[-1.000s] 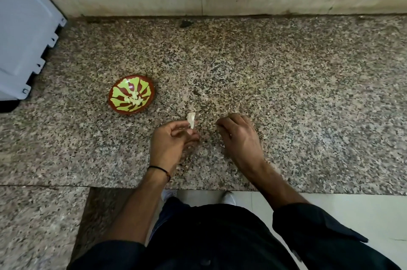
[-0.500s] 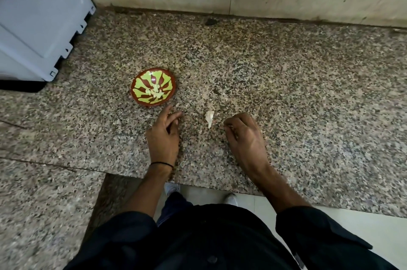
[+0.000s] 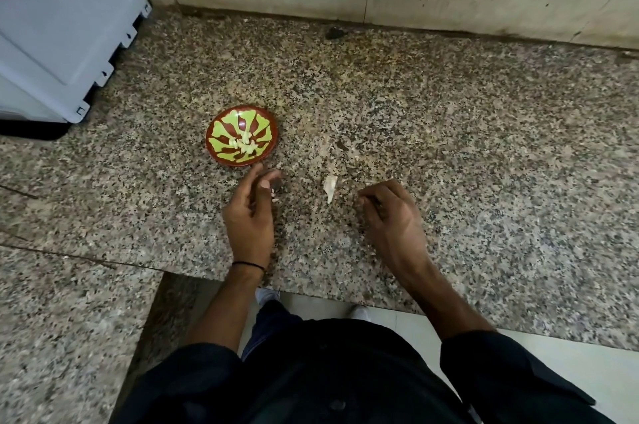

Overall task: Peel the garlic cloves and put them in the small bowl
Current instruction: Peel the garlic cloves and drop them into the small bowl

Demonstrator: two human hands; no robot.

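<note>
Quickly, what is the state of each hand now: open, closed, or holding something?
Left hand: open, fingers loosely curled, holding nothing visible.
Right hand: fingers curled under; cannot tell if it holds anything.

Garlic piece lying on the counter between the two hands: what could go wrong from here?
1. The garlic piece lies loose on the speckled counter beside pale skin scraps. It could be mistaken for waste, and I cannot tell whether it is peeled.
2. The left hand is close to the rim of the small bowl. A careless nudge might slide it and spill the cloves inside.
</note>
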